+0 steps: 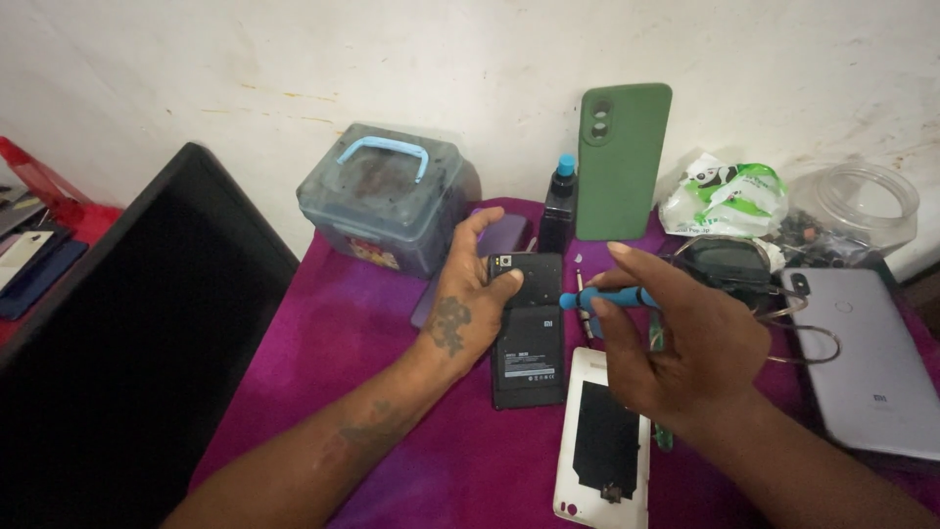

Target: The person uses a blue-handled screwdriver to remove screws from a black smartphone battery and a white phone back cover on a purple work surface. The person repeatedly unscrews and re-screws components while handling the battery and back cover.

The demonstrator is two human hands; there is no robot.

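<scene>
Opened phone (529, 333), back cover off, battery exposed, flat on magenta-covered counter (323, 323). Detached white back cover (602, 441) just beside it, inner face up. Left hand (468, 304) clamped on phone's upper end, thumb on camera corner. Right hand (676, 343) closed on blue screwdriver (602, 299), tip at phone's upper right edge. Judged stage: cover removal done, inner plate not yet off (screws too small to count). Driver tip contact unclear; grey phone (867, 362) cut off at right; grey storage box (387, 196) contents hidden.
</scene>
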